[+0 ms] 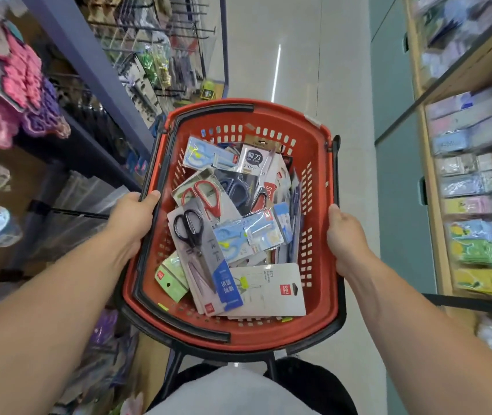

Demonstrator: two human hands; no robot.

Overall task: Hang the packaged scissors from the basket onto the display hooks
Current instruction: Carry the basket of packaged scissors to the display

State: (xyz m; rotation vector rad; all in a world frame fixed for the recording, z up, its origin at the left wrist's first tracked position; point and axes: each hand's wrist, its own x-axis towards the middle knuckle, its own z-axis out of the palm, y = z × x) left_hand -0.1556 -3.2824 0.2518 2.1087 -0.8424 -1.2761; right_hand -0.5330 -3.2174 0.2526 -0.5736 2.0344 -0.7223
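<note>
- Pale glossy floor [298,70] ran down a shop aisle, with wire display hooks [155,34] on the far left and blurred shelves [478,175] of small packets on the right.
- A red basket [322,175] sat in the middle on a black frame [179,360], its long axis running near to far.
- The packaged scissors [247,235] lay loose in the basket, overlapping at many angles.
- A black-handled pair [197,253] lay on top at the near left, with its handles far-left and its blades pointing near-right.
- A red-handled pair [205,196] lay just beyond it, its blades covered by other packs.
- A white card pack [268,292] lay flat at the near right, its long axis running left to right.
- The left hand [132,217] gripped the basket's left rim, with the thumb over the black handle folded there and the fingers hidden below.
- The right hand [346,238] gripped the right rim, thumb on top, fingers out of sight outside the wall.
- Lower packs were mostly buried, and most of the print was too small to read.
</note>
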